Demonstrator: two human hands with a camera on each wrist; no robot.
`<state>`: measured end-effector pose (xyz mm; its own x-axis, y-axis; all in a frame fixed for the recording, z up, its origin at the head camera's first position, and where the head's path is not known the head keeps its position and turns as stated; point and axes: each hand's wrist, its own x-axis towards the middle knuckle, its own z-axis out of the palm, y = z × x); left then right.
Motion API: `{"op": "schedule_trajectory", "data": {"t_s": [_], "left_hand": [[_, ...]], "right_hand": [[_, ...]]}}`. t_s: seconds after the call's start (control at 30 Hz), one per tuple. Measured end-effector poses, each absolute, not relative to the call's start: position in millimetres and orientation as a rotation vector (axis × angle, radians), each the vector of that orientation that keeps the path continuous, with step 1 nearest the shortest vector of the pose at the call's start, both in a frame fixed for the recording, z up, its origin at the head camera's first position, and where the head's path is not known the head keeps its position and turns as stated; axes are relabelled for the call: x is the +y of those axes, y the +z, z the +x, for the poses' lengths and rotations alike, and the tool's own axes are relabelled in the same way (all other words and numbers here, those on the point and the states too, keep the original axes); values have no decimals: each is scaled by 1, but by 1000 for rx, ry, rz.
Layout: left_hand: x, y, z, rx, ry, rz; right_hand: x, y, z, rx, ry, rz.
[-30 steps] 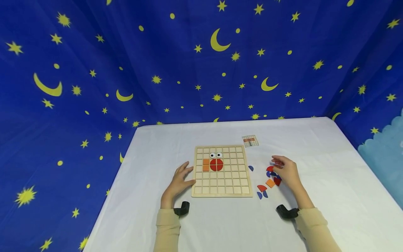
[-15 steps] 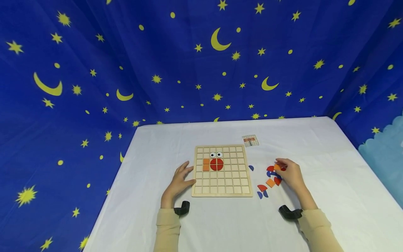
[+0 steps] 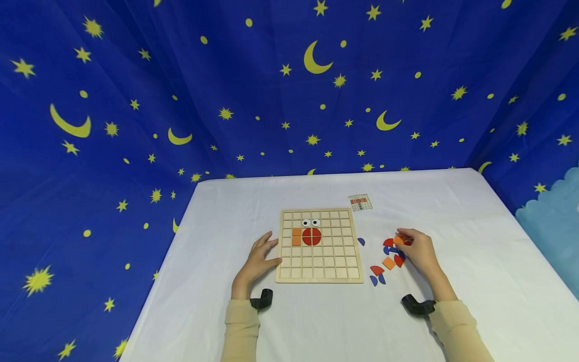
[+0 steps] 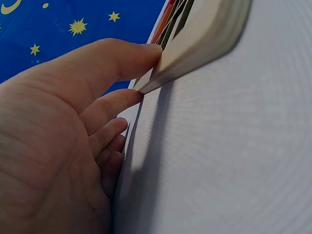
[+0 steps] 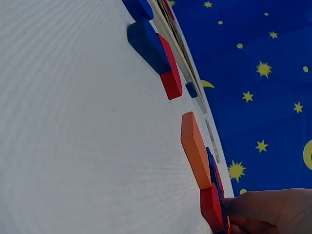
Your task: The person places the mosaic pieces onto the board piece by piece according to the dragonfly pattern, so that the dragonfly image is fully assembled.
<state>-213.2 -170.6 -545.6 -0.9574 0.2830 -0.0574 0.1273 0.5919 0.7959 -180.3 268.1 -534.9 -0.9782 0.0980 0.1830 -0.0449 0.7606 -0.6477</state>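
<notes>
A square wooden grid board lies at mid-table in the head view. Set into it are two orange squares, a red circle of quarter pieces and two round eye pieces. At the board's left edge rests my left hand, its thumb and a finger touching the rim, the others spread loosely. To the right, my right hand pinches an orange square tile over the loose pieces. In the right wrist view the fingertips lie beyond a red piece, and the pinched tile is hidden.
A loose orange square lies below the heap. Nearer the front sit a red quarter piece and two blue pieces. One blue half-round lies beside the board. A pattern card is behind. Star-patterned cloth surrounds the table.
My right hand has shifted slightly right and towards me, and the orange tile now shows between its fingers. The left hand and the board have stayed put.
</notes>
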Motion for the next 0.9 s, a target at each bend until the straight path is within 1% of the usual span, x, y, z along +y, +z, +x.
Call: {"op": "schedule_trajectory", "data": {"t_s": [0.37, 0.9], "left_hand": [[-171, -544, -213, 2621, 1317, 332], [-170, -544, -212, 2625, 1314, 313]], "right_hand": [[265, -528, -180, -2719, 1039, -43], [241, -510, -190, -2647, 1086, 43]]}}
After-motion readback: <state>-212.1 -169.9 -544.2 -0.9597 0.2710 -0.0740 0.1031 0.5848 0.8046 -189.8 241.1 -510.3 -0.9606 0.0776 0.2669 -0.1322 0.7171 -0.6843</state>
